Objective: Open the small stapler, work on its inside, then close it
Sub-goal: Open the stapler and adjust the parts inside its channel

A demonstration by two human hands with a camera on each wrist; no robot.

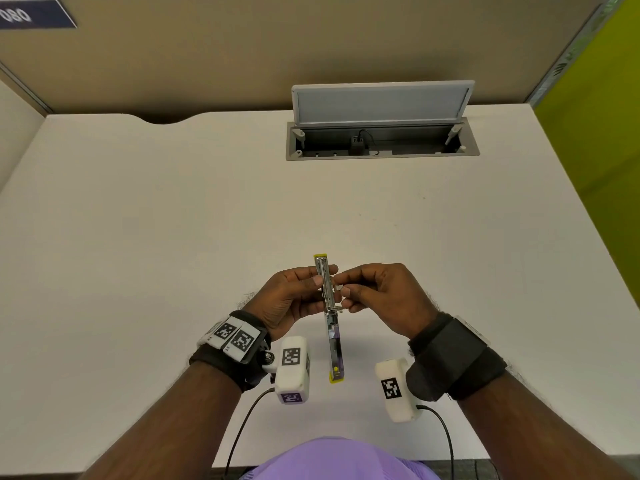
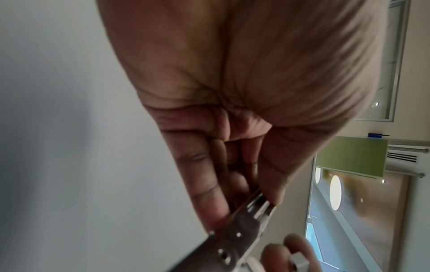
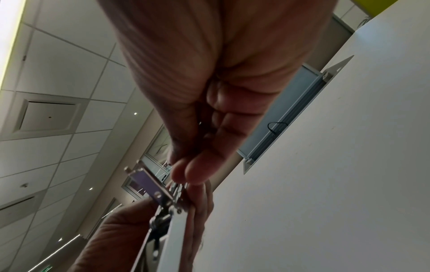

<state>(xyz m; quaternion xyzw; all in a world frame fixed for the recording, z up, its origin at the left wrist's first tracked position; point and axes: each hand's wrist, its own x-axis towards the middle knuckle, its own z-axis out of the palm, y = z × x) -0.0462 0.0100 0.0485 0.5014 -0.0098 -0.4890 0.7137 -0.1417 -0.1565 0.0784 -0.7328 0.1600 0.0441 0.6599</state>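
Observation:
The small stapler (image 1: 334, 355) is swung fully open above the white desk (image 1: 173, 220), with yellow tips at both ends. My left hand (image 1: 325, 275) grips its far half, the bare metal staple channel (image 1: 322, 271), with the thumb on top and the fingers behind. The near half hangs toward me. My right hand (image 1: 342, 285) pinches a small metal piece (image 2: 300, 261) just right of the channel; I cannot tell what it is. The left wrist view shows the channel (image 2: 235, 237) against the left fingers. The right wrist view shows right fingertips (image 3: 193, 173) at the hinge (image 3: 163, 198).
An open cable hatch (image 1: 381, 143) with a raised grey lid (image 1: 381, 102) is set in the desk at the back. A beige partition (image 1: 311, 46) stands behind and a green panel (image 1: 595, 116) to the right. Cables (image 1: 242, 431) run from the wrist cameras past the desk's front edge.

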